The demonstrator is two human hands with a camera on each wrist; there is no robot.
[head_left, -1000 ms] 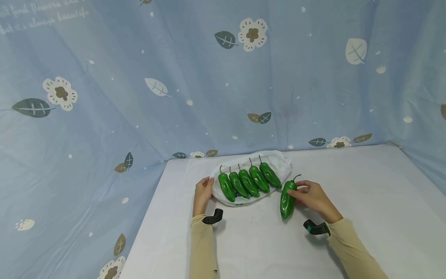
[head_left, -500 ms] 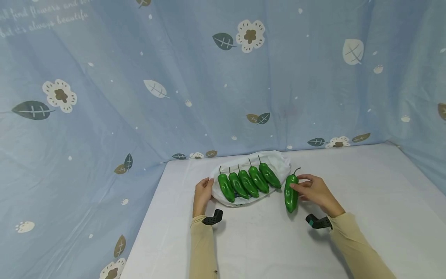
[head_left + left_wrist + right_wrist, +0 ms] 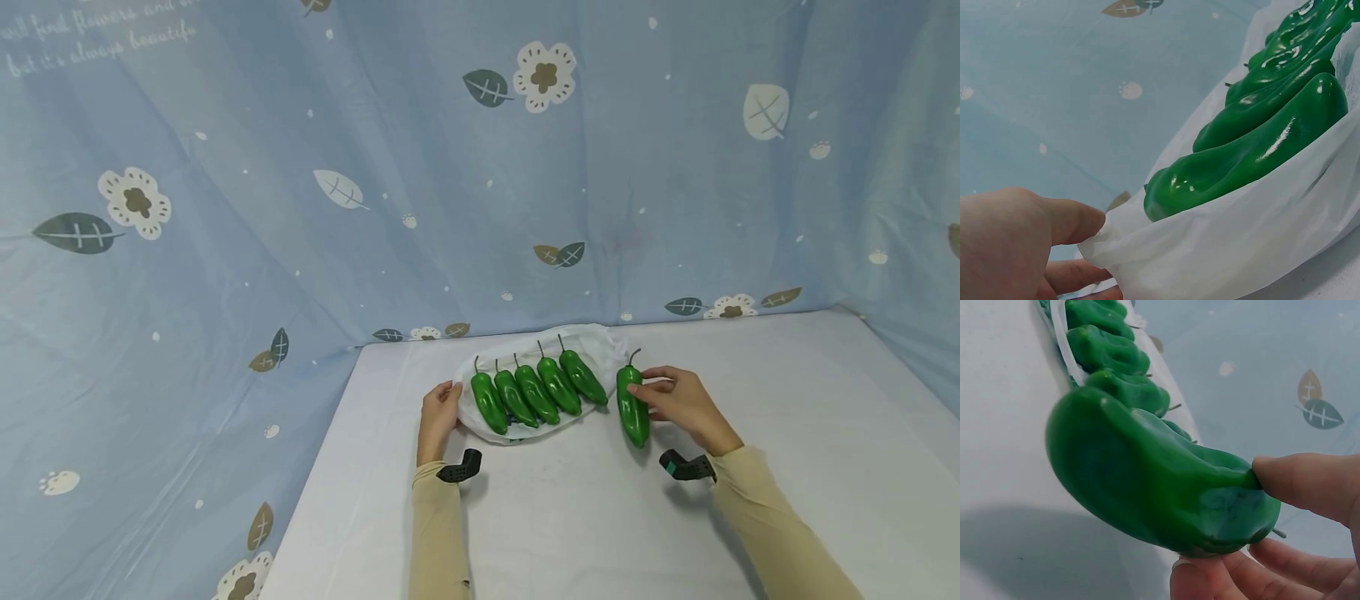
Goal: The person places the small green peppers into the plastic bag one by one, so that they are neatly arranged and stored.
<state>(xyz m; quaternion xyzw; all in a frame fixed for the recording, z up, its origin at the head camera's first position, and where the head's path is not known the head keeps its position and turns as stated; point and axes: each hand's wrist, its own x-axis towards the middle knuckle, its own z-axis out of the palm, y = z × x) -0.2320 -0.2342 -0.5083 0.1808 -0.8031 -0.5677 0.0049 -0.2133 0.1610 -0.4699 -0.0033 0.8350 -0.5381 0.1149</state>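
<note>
My right hand (image 3: pixel 678 407) holds a glossy green chili pepper (image 3: pixel 634 410) just right of a white plastic bag (image 3: pixel 609 354). Thumb and fingers grip it near the stem end in the right wrist view, where the pepper (image 3: pixel 1147 478) fills the middle. Several more green peppers (image 3: pixel 531 392) lie side by side on the bag, stems toward the back. At the bag's left edge is my left hand (image 3: pixel 437 417). The left wrist view has this hand (image 3: pixel 1029 244) pinching the edge of the bag (image 3: pixel 1210 256) between thumb and fingers, beside the nearest pepper (image 3: pixel 1241 156).
A white table (image 3: pixel 555 525) lies under everything. Blue cloth (image 3: pixel 420 167) printed with leaves and flowers hangs behind the table and along its left. A black camera mount (image 3: pixel 459 467) sits on the left wrist, another mount (image 3: pixel 686 467) on the right.
My right hand has carried its pepper away from me, toward the back of the table and slightly right. The left hand and the bag with its peppers have stayed in place.
</note>
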